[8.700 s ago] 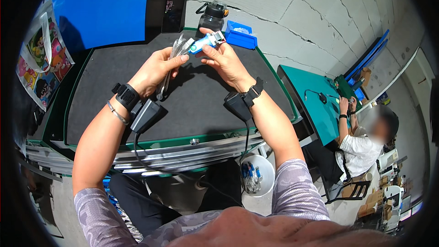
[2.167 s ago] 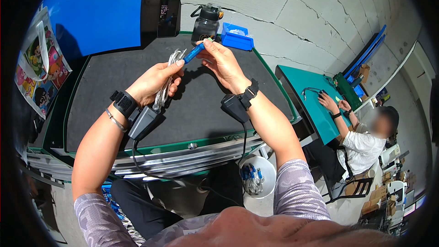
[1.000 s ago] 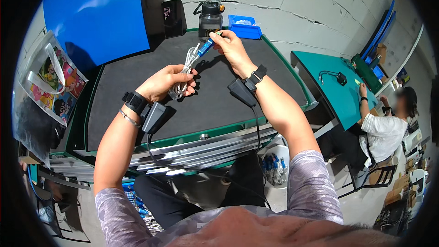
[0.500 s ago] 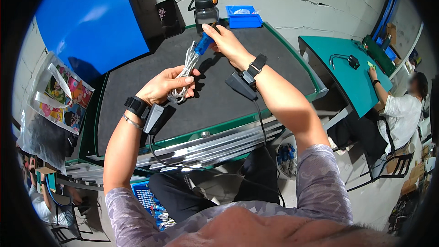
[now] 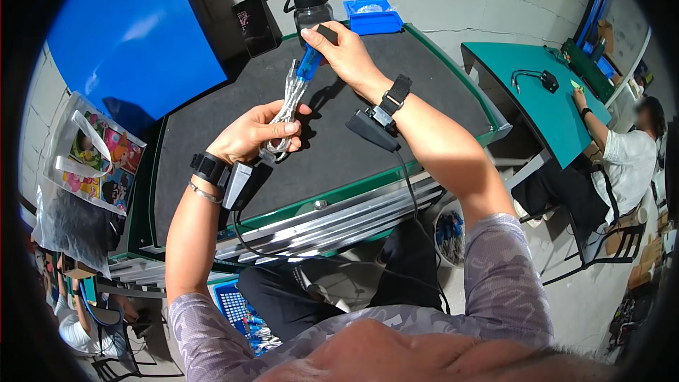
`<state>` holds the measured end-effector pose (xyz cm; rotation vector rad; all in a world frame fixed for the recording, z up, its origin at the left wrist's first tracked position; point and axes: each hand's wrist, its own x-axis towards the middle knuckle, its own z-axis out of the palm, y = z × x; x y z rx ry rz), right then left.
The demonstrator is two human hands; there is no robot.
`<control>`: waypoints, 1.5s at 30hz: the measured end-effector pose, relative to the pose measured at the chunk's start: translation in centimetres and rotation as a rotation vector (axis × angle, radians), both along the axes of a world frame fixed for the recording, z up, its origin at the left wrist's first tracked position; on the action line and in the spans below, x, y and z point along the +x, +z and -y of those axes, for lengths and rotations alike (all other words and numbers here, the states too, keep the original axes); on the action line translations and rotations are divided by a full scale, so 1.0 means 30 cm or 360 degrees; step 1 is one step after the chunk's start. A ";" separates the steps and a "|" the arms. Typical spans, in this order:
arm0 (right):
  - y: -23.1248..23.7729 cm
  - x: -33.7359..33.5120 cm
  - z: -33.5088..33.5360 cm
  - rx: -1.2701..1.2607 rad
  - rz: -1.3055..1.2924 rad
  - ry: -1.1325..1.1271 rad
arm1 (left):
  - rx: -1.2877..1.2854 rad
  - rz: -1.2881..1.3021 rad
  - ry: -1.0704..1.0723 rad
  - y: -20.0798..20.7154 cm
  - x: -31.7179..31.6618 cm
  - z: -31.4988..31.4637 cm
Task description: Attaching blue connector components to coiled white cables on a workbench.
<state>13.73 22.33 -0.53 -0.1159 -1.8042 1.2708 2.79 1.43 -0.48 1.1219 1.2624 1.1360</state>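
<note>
My left hand (image 5: 256, 131) is closed round the looped bundle of a clear, silvery cable (image 5: 291, 102), thumb lying across it. Above it, my right hand (image 5: 341, 53) grips the cable's translucent blue connector housing (image 5: 309, 64) between thumb and fingers. A small black block (image 5: 326, 33) shows at the housing's upper end by the right fingertips; how it is joined there is hidden. Both hands hold the cable up over the dark mat (image 5: 396, 71) of the bench. Each wrist wears a black strap with a small dark device and a cord.
A dark bottle (image 5: 311, 8), a blue tray (image 5: 373, 17) and a black box (image 5: 256, 26) stand along the back. Below the bench, a blue basket (image 5: 231, 304) and a round bin (image 5: 448, 235) hold more blue-ended cables. At right, a person sits at a green table (image 5: 530, 85).
The black block at the connector's end now shows its broad side, where a thin edge showed before. My right hand has turned slightly; my left keeps its grip. The whole view has shifted a little.
</note>
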 end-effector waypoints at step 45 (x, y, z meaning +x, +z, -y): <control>0.009 0.018 0.027 -0.0072 0.0032 0.0195 | -0.0083 0.0036 0.0237 0.025 0.018 -0.001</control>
